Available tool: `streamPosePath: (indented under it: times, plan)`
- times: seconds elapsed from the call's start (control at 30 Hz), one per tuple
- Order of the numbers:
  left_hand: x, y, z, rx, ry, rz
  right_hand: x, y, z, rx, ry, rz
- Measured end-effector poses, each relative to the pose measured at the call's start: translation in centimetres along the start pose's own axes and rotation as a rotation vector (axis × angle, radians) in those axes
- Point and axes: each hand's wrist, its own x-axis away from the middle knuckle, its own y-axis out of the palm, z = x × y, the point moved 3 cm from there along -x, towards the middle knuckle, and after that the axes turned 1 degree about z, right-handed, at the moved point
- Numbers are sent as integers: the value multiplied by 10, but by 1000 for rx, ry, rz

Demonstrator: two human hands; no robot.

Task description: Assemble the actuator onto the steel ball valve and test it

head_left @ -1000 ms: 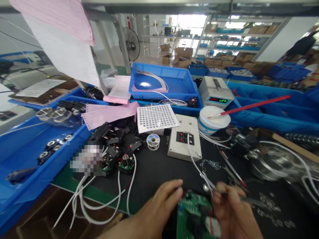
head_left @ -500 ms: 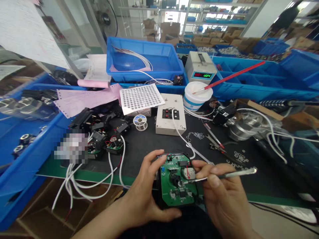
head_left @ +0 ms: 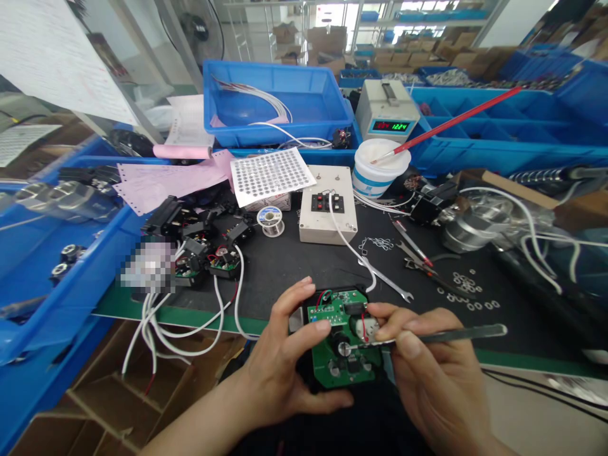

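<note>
A green circuit board [head_left: 327,364] in a dark housing sits near the table's front edge, tilted toward the camera. My left hand [head_left: 289,354] grips its left side, thumb along the lower edge and a finger over the upper left of the board. Between the thumb and fingers of my right hand [head_left: 427,361] is a thin metal tool [head_left: 460,334], held almost level. Its tip meets a round part near the board's middle. A white cable [head_left: 349,249] runs from a switch box [head_left: 327,221] toward the top of the board.
Beyond the hands lie a solder spool [head_left: 270,221], a wrench [head_left: 387,280], pliers [head_left: 422,261] and scattered metal rings [head_left: 463,285]. Wired black assemblies [head_left: 190,244] stand left. Behind are a blue bin [head_left: 275,133], a white tub [head_left: 380,171] and a power meter [head_left: 387,114].
The view has shifted slightly, moving the bench items up and mostly right. My left fingers have come further over the board. The tool's outer end appears farther right.
</note>
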Motion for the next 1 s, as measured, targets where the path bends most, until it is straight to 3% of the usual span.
streamPosePath:
  times: [1.0]
  plan:
    - [5,5,0,25,60,31,3,-5,2,39,95,-38]
